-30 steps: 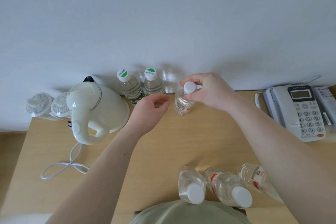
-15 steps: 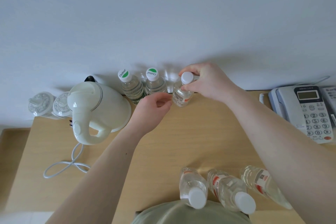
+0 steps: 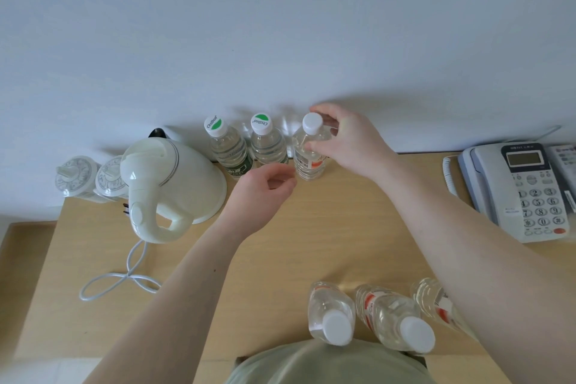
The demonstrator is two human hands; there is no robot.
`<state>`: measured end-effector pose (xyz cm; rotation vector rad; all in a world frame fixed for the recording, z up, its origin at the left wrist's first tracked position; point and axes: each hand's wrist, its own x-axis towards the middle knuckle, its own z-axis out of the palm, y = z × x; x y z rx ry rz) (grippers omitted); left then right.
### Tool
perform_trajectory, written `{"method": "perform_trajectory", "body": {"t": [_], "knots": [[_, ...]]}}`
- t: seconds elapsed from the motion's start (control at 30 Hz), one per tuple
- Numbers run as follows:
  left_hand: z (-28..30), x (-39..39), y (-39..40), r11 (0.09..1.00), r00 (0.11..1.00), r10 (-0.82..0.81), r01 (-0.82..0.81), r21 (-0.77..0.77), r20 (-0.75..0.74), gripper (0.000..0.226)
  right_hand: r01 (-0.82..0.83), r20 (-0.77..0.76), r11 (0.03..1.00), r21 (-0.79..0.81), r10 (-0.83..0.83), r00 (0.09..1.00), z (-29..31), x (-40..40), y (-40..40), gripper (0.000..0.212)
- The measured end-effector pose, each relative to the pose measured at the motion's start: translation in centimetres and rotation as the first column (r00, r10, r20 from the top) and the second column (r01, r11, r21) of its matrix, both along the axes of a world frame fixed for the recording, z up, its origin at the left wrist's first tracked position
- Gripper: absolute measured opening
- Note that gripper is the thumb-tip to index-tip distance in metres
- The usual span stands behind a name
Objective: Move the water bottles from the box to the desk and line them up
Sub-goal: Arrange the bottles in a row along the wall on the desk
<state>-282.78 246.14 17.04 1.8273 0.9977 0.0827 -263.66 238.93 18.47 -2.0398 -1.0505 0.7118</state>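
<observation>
Against the wall stand two clear bottles with green-marked caps [image 3: 229, 150] [image 3: 267, 142]. Right beside them a white-capped bottle with a red label [image 3: 308, 162] stands on the wooden desk [image 3: 343, 227]. My right hand [image 3: 349, 140] grips its neck and shoulder with thumb and fingers. My left hand [image 3: 265, 187] hovers just left of that bottle's base, fingers loosely curled, holding nothing. Three more white-capped bottles [image 3: 332, 313] [image 3: 396, 321] [image 3: 436, 305] stand at the near edge; my right forearm partly hides the third.
A white electric kettle [image 3: 168, 184] with a looped cord [image 3: 121, 277] fills the back left, two lidded cups [image 3: 76, 176] beyond it. A grey desk phone [image 3: 523, 187] sits at the right. No box is in view.
My right hand has carried the white-capped bottle back toward the wall and set it beside the green-capped pair. My left hand has stayed close by its base.
</observation>
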Motion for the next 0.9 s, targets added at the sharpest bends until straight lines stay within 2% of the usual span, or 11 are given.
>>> {"method": "perform_trajectory", "body": {"t": [0.13, 0.27, 0.4, 0.6, 0.9], "knots": [[0.2, -0.3, -0.5, 1.0, 1.0, -0.011, 0.011, 0.0, 0.009, 0.021, 0.028, 0.003, 0.999, -0.025, -0.028, 1.0, -0.1, -0.1, -0.7, 0.073], [0.3, -0.7, -1.1, 1.0, 1.0, -0.015, 0.015, -0.011, 0.007, 0.022, 0.037, 0.005, 0.997, -0.074, -0.037, 0.999, 0.2, -0.4, -2.1, 0.063], [0.4, -1.3, -1.9, 1.0, 1.0, -0.022, 0.022, -0.019, 0.011, 0.023, 0.062, -0.042, 0.99, -0.128, -0.068, 0.997, 0.8, -1.3, -4.6, 0.063], [0.5, -2.5, -3.7, 0.998, 0.999, -0.049, 0.049, -0.047, 0.002, 0.022, -0.045, -0.067, 0.971, -0.233, 0.03, 0.997, 1.5, -3.5, -8.6, 0.056], [0.7, -3.5, -6.8, 0.994, 0.997, -0.074, 0.074, -0.086, 0.004, 0.022, -0.135, -0.107, 0.954, -0.269, 0.11, 0.988, 2.2, -5.8, -13.1, 0.056]]}}
